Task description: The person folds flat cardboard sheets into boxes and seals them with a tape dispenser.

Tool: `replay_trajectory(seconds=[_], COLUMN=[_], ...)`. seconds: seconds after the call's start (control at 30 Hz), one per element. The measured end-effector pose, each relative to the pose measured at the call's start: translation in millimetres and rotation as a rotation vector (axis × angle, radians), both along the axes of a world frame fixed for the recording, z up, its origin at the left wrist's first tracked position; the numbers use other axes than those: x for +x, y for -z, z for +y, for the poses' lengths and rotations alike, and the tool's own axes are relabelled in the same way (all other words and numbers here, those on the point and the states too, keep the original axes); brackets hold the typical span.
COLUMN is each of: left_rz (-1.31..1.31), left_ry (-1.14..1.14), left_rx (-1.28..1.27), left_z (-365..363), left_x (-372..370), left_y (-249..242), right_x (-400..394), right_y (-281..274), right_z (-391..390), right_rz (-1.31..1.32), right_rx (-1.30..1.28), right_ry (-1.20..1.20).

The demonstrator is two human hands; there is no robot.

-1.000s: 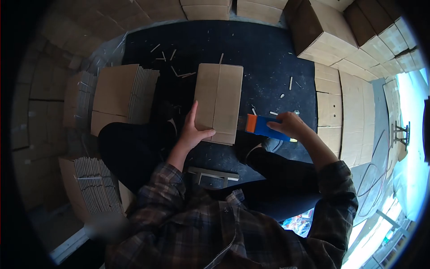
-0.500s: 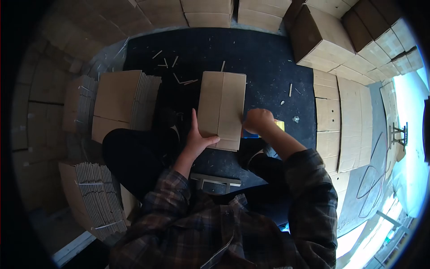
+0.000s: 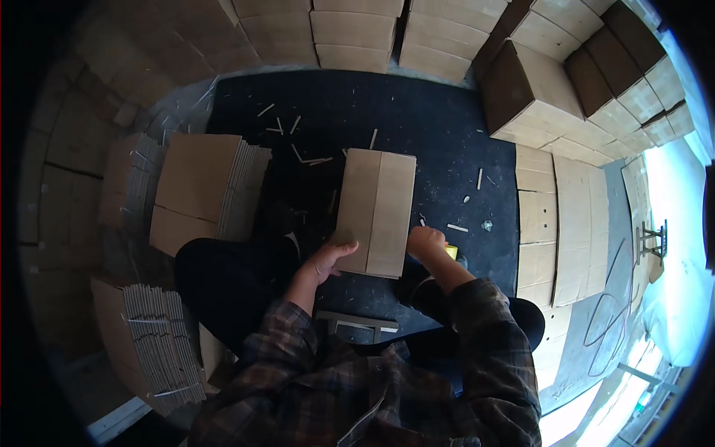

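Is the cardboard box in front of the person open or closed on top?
Closed: the cardboard box shows two flaps meeting flat along a centre seam, with the left hand at its near corner.

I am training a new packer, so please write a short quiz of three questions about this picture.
1. True or false: the left hand rests on the near edge of the box.
2. Which hand holds a yellow tool? A. left B. right C. neither
3. Fill in: a stack of flat cardboard lies to the ____ of the box.

Key: 1 true. 2 B, the right hand is closed on it, and little of the tool shows. 3 left.
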State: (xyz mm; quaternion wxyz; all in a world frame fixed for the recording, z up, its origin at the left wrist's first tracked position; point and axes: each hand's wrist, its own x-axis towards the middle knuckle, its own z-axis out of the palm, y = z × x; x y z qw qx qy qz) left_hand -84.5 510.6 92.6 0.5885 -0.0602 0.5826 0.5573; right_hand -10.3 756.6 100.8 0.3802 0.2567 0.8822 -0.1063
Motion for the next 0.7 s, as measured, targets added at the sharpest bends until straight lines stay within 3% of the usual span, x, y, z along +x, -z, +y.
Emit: replay_trajectory(seconds=[0.07, 0.17, 0.27, 0.4, 0.53, 0.7], left_rz=[0.048, -0.103, -0.404, -0.487, -0.419, -0.270], left_ry=[-0.238, -0.438, -0.435, -0.452, -0.495, -0.474], left_rx=[-0.202, -0.155, -0.044, 0.089, 0.117, -0.064], left_z=[7.0, -1.5, 5.6, 19.3, 21.0, 7.7], left_x=[17.6, 43.1, 67.5, 80.5, 79.4, 69.1], left_y=[-27.1, -24.0, -39.6, -31.1, -27.3, -34.1], right_x=[-9.9, -40.3, -78.1, -123.2, -145.1, -112.5], right_y=[-22.0, -39.4, -51.6, -71.0, -80.1, -94.0], right_z=[21.3, 63.1, 91.5, 100.9, 92.3, 101.9], right_rz=[0.122, 0.267, 0.508, 0.782, 0.612, 0.572], right_rx=[-0.003, 0.137, 0.283, 0.397, 0.169, 0.119], right_ry=[0.106, 0.192, 0.086, -0.075, -0.187, -0.202])
